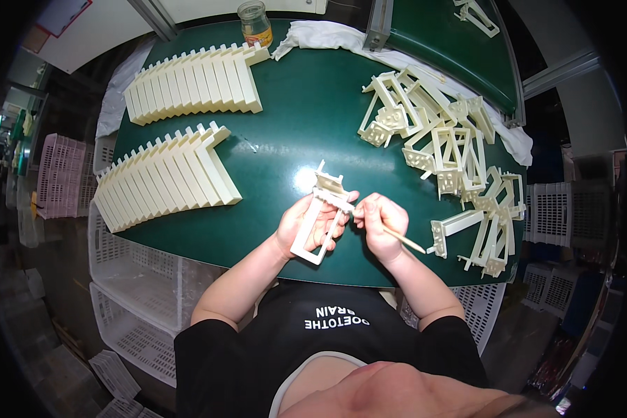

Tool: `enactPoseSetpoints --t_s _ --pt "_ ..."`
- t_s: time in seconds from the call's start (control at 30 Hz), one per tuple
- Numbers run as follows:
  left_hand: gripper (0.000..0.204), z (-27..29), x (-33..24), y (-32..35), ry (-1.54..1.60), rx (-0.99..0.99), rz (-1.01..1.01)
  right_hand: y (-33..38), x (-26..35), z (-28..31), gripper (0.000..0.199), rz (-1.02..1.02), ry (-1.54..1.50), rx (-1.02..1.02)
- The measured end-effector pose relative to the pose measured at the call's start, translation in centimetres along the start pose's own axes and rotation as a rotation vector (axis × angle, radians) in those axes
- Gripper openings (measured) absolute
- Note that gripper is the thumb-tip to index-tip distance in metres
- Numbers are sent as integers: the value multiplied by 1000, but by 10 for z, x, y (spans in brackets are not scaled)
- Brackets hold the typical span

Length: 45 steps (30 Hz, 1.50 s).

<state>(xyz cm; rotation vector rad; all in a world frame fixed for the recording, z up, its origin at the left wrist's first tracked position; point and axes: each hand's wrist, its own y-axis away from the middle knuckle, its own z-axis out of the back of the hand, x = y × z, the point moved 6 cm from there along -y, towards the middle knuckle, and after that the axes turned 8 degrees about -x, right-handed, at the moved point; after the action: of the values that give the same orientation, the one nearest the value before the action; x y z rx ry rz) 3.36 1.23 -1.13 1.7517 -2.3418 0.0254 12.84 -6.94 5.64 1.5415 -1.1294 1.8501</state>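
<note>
My left hand (296, 219) grips a cream plastic frame (331, 184) from beneath, near the table's front edge. The frame has a long rectangular opening, and its wider end with small pegs tilts away from me. Just beside it, my right hand (381, 226) is closed round a slim tool with a pale, tapered handle (409, 241) that sticks out toward the lower right. The tool's working end is close to or against the frame's wider end. My fingers and its small size keep me from making out that tip.
Two neat rows of cream frames, a far row (195, 82) and a near row (171, 174), stand at left on the green table (292, 90). Loose frames (460, 157) are heaped at right. A glass jar (256, 26) and white cloth (327, 35) lie along the back.
</note>
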Motion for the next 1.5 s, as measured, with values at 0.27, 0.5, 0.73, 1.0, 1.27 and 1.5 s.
enactPoseSetpoints --t_s 0.27,0.5,0.73,1.0,1.27,1.5 --pt "67 1 1 -1 -68 -8 -24 3 7 2 28 18 55 32" --pt "71 3 2 -2 -182 -27 -53 6 10 8 26 80 77 32" --pt "69 1 3 -1 -202 -54 -48 9 6 11 24 22 -17 -18" --pt "70 -8 -4 -4 -221 -50 -150 40 12 -11 27 -256 -201 294" --pt "66 -16 -6 -1 -387 -61 -260 23 26 14 19 11 4 62" --pt "68 -9 -13 -2 -296 -68 -255 33 35 -21 20 163 196 342"
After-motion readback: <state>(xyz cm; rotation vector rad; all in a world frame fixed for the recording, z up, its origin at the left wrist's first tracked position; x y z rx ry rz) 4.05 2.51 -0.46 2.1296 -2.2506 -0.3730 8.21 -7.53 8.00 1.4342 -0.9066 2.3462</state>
